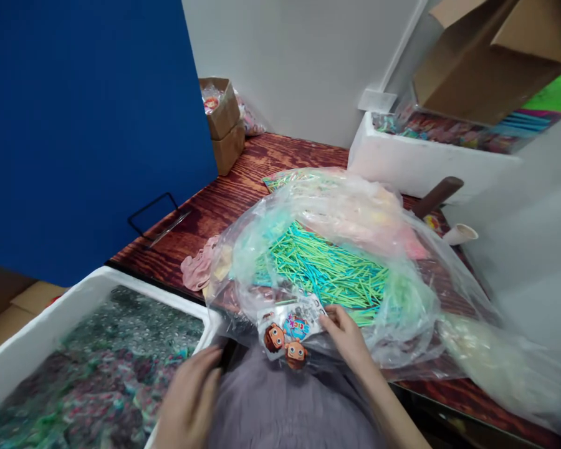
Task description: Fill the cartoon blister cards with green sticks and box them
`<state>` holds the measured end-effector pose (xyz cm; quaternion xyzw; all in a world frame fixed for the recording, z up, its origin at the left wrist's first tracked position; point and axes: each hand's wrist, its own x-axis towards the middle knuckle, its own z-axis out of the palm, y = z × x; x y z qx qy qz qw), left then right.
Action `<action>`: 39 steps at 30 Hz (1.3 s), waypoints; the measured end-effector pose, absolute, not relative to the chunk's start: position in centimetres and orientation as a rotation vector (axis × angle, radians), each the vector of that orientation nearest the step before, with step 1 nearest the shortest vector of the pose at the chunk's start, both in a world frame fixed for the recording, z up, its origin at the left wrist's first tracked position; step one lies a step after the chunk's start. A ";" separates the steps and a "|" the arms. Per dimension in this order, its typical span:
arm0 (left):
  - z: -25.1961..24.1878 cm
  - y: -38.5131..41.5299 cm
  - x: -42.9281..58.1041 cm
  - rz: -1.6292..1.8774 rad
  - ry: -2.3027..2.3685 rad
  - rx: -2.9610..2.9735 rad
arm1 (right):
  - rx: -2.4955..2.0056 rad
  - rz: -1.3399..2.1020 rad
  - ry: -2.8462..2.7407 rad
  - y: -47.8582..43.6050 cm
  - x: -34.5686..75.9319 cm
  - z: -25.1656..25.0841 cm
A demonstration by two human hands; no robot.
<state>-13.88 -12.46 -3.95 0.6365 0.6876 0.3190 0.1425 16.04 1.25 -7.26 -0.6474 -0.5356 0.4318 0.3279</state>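
Note:
My right hand (347, 342) pinches the edge of a small printed packet (295, 328) with two cartoon heads and the word "Stick" on it. The packet is held at the near side of a large clear plastic bag (355, 209), which lies open around many thin green and blue sticks (327, 265). My left hand (191, 396) is blurred by motion, beside the right corner of a white foam box (210, 321). Its fingers look stretched out, and nothing shows in them. Inside the box lies a heap of clear wrappers with pink, green and blue pieces (116, 380).
A crumpled pink cloth or glove (199, 265) lies left of the bag on the dark red wood-grain table (206, 215). Cardboard boxes (228, 143) stand at the back. On the right are another foam box (430, 162), a brown rod (437, 196) and a cloudy plastic bag (500, 362).

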 end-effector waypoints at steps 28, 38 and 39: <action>-1.2 1.2 -3.3 0.890 1.219 1.215 | -1.150 1.334 -0.808 0.7 12.6 -0.2; 0.4 -0.1 5.0 0.831 0.932 1.224 | -1.197 1.496 -0.611 -4.2 19.4 -0.7; 0.2 -0.3 5.5 0.767 0.899 1.279 | -1.225 1.495 -0.559 -5.1 20.7 -0.9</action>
